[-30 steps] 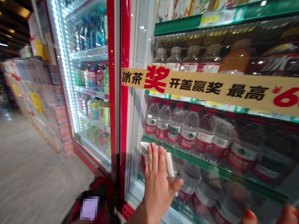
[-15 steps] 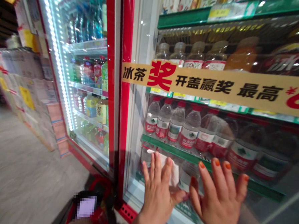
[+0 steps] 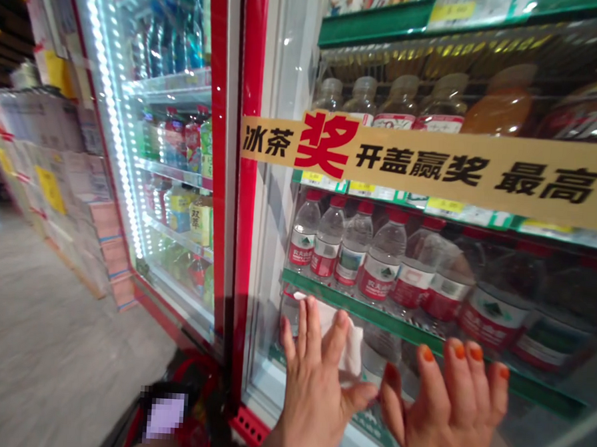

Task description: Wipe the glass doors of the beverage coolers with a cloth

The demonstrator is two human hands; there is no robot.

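Note:
My left hand (image 3: 315,378) lies with its fingers spread against the glass door, over a white cloth or tissue (image 3: 350,349) that shows between and beside the fingers. To its right, my right hand (image 3: 449,405) has its fingers apart, with orange nails and nothing visible in it. The two thumbs are close together. Behind the glass stands a row of water bottles (image 3: 382,261) with red caps on a green-edged shelf (image 3: 374,311). A yellow banner (image 3: 432,160) with black and red characters crosses the door above the hands.
A second lit cooler (image 3: 176,157) with drinks stands to the left, past a red frame (image 3: 246,214). Stacked boxes (image 3: 56,164) line the far left. A red object with a blurred light patch (image 3: 165,415) is low at bottom centre-left.
The view has shifted slightly closer to the door. My right hand has moved a little right and down, its fingers more bent; my left hand remains over the white cloth.

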